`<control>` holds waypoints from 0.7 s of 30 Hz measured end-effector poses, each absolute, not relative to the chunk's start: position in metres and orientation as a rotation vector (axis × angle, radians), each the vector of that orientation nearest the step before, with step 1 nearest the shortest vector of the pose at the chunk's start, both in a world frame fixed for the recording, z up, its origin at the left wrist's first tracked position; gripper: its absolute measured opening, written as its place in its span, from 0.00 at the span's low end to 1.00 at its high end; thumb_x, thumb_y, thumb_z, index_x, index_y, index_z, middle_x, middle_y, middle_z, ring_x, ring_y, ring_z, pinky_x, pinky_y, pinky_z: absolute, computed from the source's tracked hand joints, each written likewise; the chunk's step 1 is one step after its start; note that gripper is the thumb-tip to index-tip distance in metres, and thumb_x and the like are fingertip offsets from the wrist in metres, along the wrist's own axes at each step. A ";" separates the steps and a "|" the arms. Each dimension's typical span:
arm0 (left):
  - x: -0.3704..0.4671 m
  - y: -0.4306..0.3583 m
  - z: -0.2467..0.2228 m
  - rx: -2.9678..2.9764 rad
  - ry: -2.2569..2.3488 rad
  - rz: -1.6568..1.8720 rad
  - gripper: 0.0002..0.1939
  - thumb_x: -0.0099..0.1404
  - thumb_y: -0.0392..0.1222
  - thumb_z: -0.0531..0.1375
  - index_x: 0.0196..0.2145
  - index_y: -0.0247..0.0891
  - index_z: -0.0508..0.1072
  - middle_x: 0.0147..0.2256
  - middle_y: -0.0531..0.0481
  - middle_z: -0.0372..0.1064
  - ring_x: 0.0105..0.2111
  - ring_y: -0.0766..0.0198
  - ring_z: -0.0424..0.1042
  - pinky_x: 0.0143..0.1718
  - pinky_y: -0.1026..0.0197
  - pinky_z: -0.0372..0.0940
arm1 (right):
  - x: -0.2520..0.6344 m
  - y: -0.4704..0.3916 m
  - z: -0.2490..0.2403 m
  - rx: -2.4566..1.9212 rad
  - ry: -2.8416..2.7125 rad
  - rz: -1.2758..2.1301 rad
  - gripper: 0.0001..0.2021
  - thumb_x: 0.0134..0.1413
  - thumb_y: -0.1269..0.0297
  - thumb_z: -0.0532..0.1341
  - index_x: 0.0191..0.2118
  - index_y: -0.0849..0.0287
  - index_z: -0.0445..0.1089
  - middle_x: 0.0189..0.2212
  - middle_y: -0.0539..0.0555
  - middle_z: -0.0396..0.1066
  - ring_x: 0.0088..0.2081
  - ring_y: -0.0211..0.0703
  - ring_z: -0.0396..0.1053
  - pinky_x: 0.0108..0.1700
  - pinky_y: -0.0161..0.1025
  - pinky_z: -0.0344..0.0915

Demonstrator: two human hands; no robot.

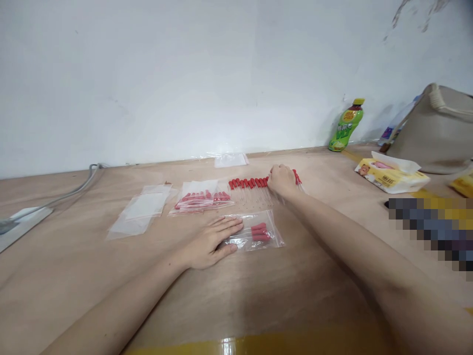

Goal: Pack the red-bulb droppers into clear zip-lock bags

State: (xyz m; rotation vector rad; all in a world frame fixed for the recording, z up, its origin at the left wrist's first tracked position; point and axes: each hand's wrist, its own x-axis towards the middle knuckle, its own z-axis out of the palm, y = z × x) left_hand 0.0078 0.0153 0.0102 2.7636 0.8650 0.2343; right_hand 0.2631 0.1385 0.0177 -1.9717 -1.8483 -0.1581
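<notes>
My left hand [216, 240] lies flat, fingers stretched out, on the left end of a clear zip bag [274, 231]. Inside that bag are several red-bulbed droppers [260, 231], bulbs to the right. Farther back, my right hand [281, 178] is closed at a row of loose red-bulbed droppers [248, 184] with thin clear stems toward me. Its fingertips are hidden, so what it grips cannot be made out. Left of the row sits a pile of filled zip bags [197, 198] with red bulbs inside. Flat bags without visible contents [142, 207] lie farther left.
A white sheet [231, 160] lies against the wall. Toward the right stand a green drink bottle [346, 125], a yellow tissue pack [391, 175] and a beige bag [432, 130]. A grey cable [83, 186] runs along the left. Yellow tape [199, 346] marks the near edge.
</notes>
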 end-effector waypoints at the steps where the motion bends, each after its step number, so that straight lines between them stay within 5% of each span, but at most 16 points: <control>1: 0.008 0.015 0.010 2.764 0.860 0.239 0.24 0.68 0.47 0.48 0.60 0.43 0.50 0.61 0.50 0.47 0.61 0.61 0.46 0.60 0.50 0.44 | 0.264 0.137 0.021 -1.921 -1.805 -0.120 0.14 0.52 0.71 0.51 0.41 0.69 0.67 0.41 0.68 0.66 0.41 0.52 0.65 0.41 0.43 0.58; 7: 0.007 0.016 0.008 2.757 0.847 0.266 0.25 0.68 0.47 0.48 0.61 0.45 0.48 0.61 0.51 0.46 0.60 0.60 0.47 0.60 0.50 0.44 | 0.292 0.108 0.039 -1.414 -1.482 0.245 0.13 0.54 0.63 0.52 0.40 0.64 0.68 0.34 0.59 0.69 0.36 0.45 0.67 0.40 0.42 0.62; 12: 0.007 0.016 0.007 2.761 0.871 0.258 0.25 0.68 0.47 0.48 0.61 0.45 0.48 0.61 0.51 0.45 0.61 0.59 0.46 0.60 0.50 0.44 | 0.312 0.067 0.013 -1.196 -1.109 0.705 0.16 0.45 0.50 0.59 0.32 0.59 0.64 0.25 0.50 0.67 0.26 0.36 0.64 0.30 0.36 0.64; 21: 0.006 0.016 0.007 2.774 0.876 0.256 0.25 0.69 0.47 0.48 0.61 0.46 0.47 0.61 0.51 0.45 0.61 0.60 0.46 0.60 0.50 0.44 | 0.302 0.048 -0.023 -1.107 -0.811 0.916 0.18 0.37 0.50 0.64 0.29 0.57 0.62 0.23 0.48 0.64 0.26 0.34 0.63 0.29 0.34 0.64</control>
